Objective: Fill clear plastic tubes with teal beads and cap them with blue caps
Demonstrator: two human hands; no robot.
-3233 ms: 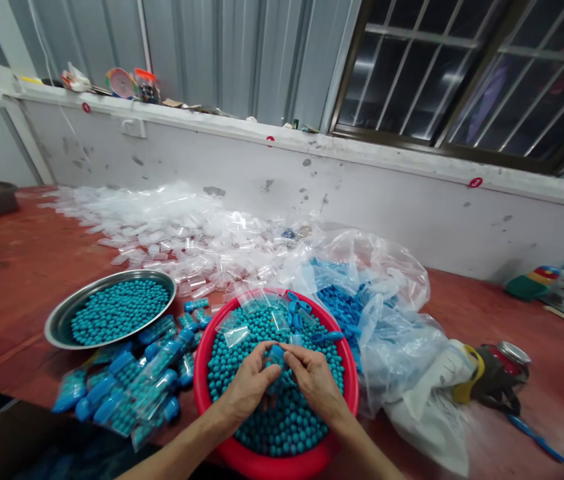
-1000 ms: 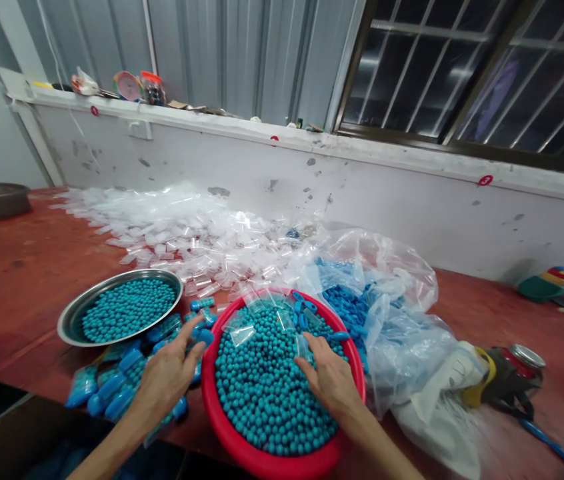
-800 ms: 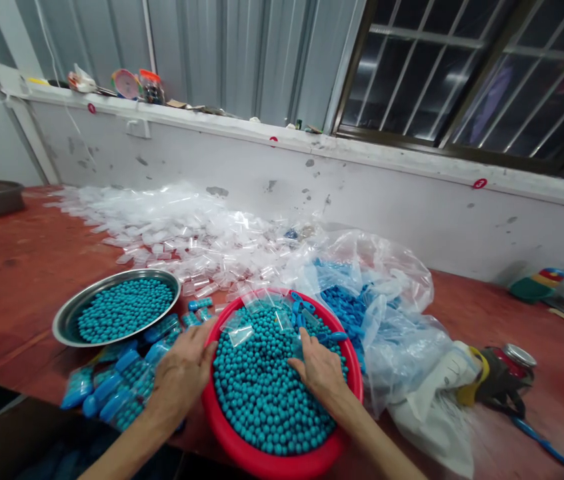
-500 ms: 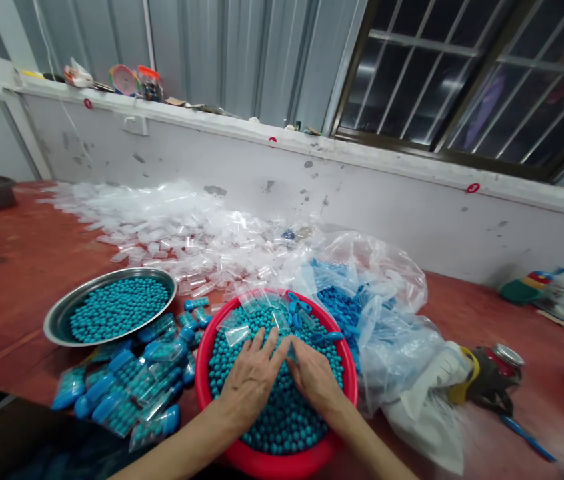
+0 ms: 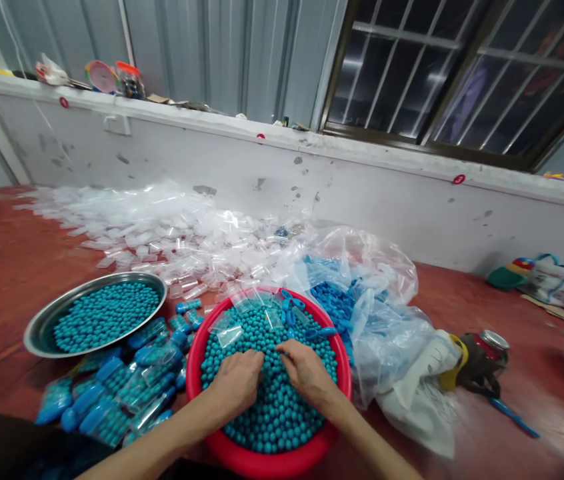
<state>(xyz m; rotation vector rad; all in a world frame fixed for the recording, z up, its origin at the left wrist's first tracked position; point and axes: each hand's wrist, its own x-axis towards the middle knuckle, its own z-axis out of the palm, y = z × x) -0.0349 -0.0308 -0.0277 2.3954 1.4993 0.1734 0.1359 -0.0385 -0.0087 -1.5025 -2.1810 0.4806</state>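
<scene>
A red basin (image 5: 195, 373) full of small teal balls (image 5: 282, 420) sits at the table's near edge. Both my hands are inside it, over the balls. My left hand (image 5: 235, 385) is curled, fingers pressed together at the balls; what it holds is hidden. My right hand (image 5: 307, 372) is beside it, fingers pinched on something small I cannot make out. A few empty clear bags (image 5: 226, 331) and blue clips (image 5: 292, 303) lie on the balls at the basin's far side.
A steel dish (image 5: 37, 327) of teal balls stands to the left, filled bags with blue tops (image 5: 112, 393) in front of it. A heap of clear empty bags (image 5: 162, 230) lies behind. A large plastic bag of blue clips (image 5: 362, 300) and a tin can (image 5: 487, 350) sit to the right.
My left hand came back from the filled bags at the left into the basin and curled shut beside my right hand. The view has shifted slightly right.
</scene>
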